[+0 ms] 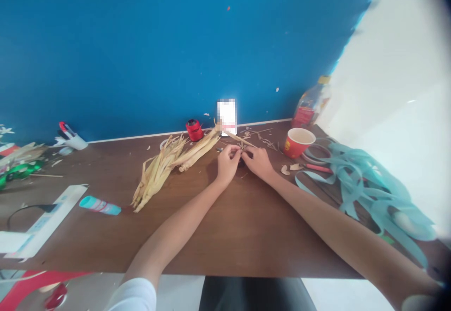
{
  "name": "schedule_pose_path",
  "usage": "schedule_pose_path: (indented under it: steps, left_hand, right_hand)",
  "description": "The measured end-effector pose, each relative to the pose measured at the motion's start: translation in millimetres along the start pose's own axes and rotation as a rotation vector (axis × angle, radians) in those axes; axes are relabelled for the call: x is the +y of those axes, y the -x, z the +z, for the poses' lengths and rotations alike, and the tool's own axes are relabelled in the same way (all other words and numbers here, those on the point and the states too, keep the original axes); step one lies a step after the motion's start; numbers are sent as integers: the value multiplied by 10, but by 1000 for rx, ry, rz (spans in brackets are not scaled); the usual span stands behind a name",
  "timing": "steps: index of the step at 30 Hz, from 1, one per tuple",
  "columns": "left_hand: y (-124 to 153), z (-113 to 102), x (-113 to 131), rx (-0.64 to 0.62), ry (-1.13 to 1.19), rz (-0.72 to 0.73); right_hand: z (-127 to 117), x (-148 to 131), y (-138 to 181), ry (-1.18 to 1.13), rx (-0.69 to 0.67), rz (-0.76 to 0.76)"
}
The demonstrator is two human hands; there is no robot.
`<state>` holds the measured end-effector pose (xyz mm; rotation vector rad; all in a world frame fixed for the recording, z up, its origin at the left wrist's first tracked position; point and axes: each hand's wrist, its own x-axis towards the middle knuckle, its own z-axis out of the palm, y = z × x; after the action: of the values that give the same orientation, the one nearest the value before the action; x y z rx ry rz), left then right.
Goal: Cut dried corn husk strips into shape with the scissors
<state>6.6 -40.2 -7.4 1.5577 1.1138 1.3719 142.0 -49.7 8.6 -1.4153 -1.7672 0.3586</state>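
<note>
Both my arms reach out over a brown table [225,236]. My left hand [227,161] and my right hand [258,160] meet near the table's far edge, fingers pinched together on a small piece of dried corn husk [242,149]. A little dark thing lies under the fingers, too small to name. To the left of my hands lies a pile of dried corn husk strips [165,167], stretching from the wall toward the front left.
A red paper cup [297,142], a plastic bottle [312,103] and light blue ribbon [366,184] are at the right. A red thread spool [194,130] stands by the blue wall. A teal tube [100,206], a white box [49,219] and green ribbon [17,171] lie left.
</note>
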Motion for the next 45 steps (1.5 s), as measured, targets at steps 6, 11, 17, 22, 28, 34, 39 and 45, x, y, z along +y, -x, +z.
schedule_pose_path:
  steps: [6, 11, 17, 22, 28, 34, 39, 45]
  left_hand:
    - [15, 6, 49, -12, 38, -1]
    - [18, 11, 97, -39, 105, -49]
    - [16, 9, 132, -26, 138, -59]
    - [26, 5, 135, -18, 105, -68]
    - [83, -1, 150, 23, -90, 70]
    - [91, -1, 145, 29, -138, 94]
    - [74, -4, 108, 26, -108, 63]
    - [84, 0, 135, -3, -92, 65]
  right_hand:
    - [-22, -31, 23, 5, 57, -6]
    - [-10, -14, 11, -41, 86, 24]
    - [2, 10, -4, -52, 52, 67]
    - [-2, -17, 9, 23, 20, 101]
    - [20, -39, 47, 161, 54, 76]
    - [23, -26, 50, 160, 59, 74]
    - [26, -18, 48, 190, 36, 1]
    - [25, -16, 51, 160, 68, -3]
